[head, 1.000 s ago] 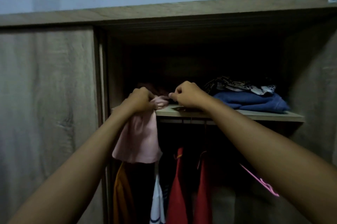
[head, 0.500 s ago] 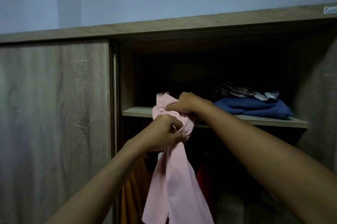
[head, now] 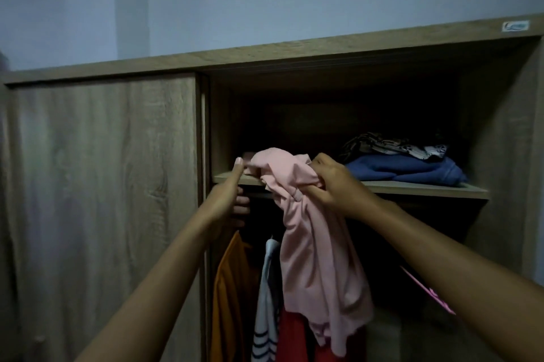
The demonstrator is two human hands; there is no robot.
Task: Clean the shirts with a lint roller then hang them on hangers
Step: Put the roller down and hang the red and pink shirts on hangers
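A pale pink shirt [head: 318, 258] hangs bunched from the front edge of the wardrobe shelf [head: 412, 188], its top end still lying on the shelf. My right hand [head: 335, 185] grips the gathered fabric just below the shelf edge. My left hand [head: 228, 199] is to the left of the shirt. Its thumb lies over the shelf edge next to the shirt's end and its fingers curl under the board. A pink hanger [head: 432, 294] shows partly behind my right forearm. No lint roller is in view.
A folded blue garment [head: 406, 170] with a patterned cloth [head: 391, 146] on top sits on the shelf's right side. Below hang an orange garment [head: 229, 297], a striped white one [head: 266, 302] and a red one [head: 291, 338]. The wooden sliding door [head: 103, 199] covers the left half.
My left hand let go of the shirt's middle and moved up-left to the shelf edge. The shirt now hangs from my right hand alone. The view tilted upward.
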